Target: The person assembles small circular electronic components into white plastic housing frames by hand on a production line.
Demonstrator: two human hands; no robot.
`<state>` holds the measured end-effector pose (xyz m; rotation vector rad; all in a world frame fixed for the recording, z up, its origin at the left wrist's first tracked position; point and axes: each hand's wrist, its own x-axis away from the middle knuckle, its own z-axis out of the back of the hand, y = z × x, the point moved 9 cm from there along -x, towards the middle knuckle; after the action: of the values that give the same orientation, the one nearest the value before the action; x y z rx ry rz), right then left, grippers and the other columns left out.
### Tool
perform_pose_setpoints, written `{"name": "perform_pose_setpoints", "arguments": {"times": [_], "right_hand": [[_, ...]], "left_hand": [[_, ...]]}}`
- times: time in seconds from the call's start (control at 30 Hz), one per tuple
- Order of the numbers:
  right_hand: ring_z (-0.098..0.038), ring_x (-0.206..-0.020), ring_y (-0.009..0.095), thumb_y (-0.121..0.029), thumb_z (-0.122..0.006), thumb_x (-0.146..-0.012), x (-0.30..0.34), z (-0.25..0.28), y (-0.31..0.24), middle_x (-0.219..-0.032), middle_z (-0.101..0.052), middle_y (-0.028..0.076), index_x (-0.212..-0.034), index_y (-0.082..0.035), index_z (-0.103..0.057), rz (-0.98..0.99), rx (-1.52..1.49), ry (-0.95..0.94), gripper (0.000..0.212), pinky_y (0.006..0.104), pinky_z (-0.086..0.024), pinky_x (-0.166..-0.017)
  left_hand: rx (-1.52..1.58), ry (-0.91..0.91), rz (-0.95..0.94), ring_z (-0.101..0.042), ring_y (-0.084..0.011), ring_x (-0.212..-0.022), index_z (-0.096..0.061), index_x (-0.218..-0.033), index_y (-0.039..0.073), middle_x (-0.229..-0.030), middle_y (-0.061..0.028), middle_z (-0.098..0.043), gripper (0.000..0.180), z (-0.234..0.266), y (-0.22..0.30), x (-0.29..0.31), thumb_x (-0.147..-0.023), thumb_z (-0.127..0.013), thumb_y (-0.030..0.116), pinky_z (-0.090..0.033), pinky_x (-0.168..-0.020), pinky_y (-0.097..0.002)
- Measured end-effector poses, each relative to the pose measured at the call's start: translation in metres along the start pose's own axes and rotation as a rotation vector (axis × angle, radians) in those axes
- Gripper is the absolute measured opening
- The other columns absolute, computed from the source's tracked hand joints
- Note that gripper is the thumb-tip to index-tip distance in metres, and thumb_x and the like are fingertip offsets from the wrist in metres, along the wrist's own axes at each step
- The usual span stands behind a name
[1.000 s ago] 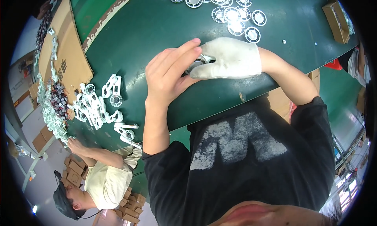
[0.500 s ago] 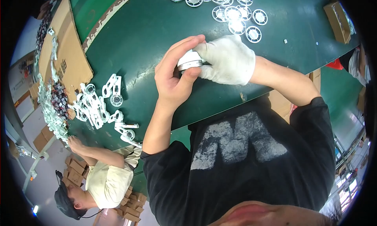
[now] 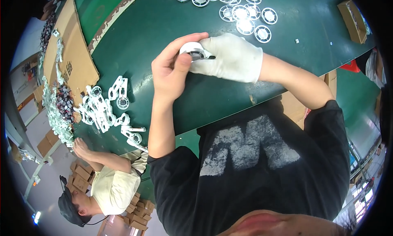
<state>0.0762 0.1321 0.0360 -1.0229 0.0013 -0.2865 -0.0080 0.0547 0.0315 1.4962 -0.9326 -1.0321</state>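
Between my hands, above the green table, is a round white plastic part (image 3: 190,48) with a dark and silvery inside. My bare left hand (image 3: 171,68) is closed around its left side, with the thumb on its near rim. From the right, my right hand (image 3: 231,57), in a white glove, grips the same part. The gloved fingertips and much of the part's far side are hidden. Beyond my hands lie several round spoked silver-and-white discs (image 3: 243,19), some overlapping.
Left on the green table (image 3: 213,107) lies a pile of white arm-shaped parts (image 3: 98,111), with small dark parts (image 3: 65,103) past it. A cardboard sheet (image 3: 77,51) stands behind. A co-worker's hand (image 3: 82,148) reaches to the pile's near end. A cardboard box (image 3: 352,21) sits far right.
Both my hands have shifted slightly left with the white part. It has turned, so its dark, silvery inside now shows. The co-worker's hand has moved slightly.
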Motion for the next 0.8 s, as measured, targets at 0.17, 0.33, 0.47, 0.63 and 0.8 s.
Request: {"name": "perform_pose_setpoints", "arguments": {"times": [0.17,0.33,0.47,0.63,0.8], "right_hand": [[-0.063,-0.068,0.025,-0.038,-0.066,-0.09,-0.003,-0.004,0.002,-0.071,-0.064,0.012,-0.088,-0.003,-0.067,-0.02,-0.347,-0.158,0.036,0.0378,-0.05,-0.068],[-0.061,-0.062,0.02,-0.044,-0.065,-0.091,0.0,-0.006,0.001,-0.067,-0.062,0.009,-0.086,-0.001,-0.066,-0.209,-0.317,-0.29,0.043,0.0361,-0.049,-0.063],[-0.058,-0.063,0.009,-0.042,-0.06,-0.098,0.007,-0.023,0.005,-0.071,-0.062,0.002,-0.113,-0.004,-0.072,-0.306,-0.596,-0.227,0.042,0.0265,-0.049,-0.058],[-0.056,-0.064,0.01,-0.037,-0.056,-0.1,0.006,-0.041,0.005,-0.074,-0.06,0.003,-0.116,-0.003,-0.069,-0.292,-0.545,-0.302,0.039,0.0268,-0.049,-0.061],[-0.057,-0.07,0.01,-0.026,-0.057,-0.101,0.007,-0.039,0.007,-0.08,-0.059,0.003,-0.115,0.003,-0.066,-0.304,-0.52,-0.314,0.033,0.0263,-0.051,-0.061]], "left_hand": [[-0.029,-0.013,0.11,-0.066,-0.0152,-0.102,-0.067,-0.125,-0.002,-0.119,-0.0112,-0.072,0.037,0.007,0.008,-0.005,-0.105,-0.06,0.028,-0.051,-0.09,-0.0275],[-0.33,-0.188,0.407,-0.057,-0.0058,-0.085,-0.071,-0.115,-0.001,-0.089,0.0006,-0.066,0.026,0.021,0.011,-0.018,-0.104,-0.058,0.019,-0.047,-0.074,-0.0202],[-0.365,-0.162,0.614,-0.039,-0.0035,-0.056,-0.068,-0.099,0.008,-0.07,0.0053,-0.056,0.031,0.103,-0.011,-0.044,-0.102,-0.056,0.037,-0.027,-0.05,-0.022],[-0.108,0.548,0.312,-0.069,-0.0175,-0.081,-0.064,-0.114,0.004,-0.103,-0.0087,-0.068,0.026,0.218,0.029,-0.043,-0.105,-0.058,0.027,-0.057,-0.068,-0.0265],[-1.15,0.558,0.28,-0.074,-0.0213,-0.097,-0.07,-0.122,0.006,-0.111,-0.008,-0.076,0.033,0.231,0.083,0.013,-0.098,-0.047,0.002,-0.055,-0.082,-0.0303]]}}
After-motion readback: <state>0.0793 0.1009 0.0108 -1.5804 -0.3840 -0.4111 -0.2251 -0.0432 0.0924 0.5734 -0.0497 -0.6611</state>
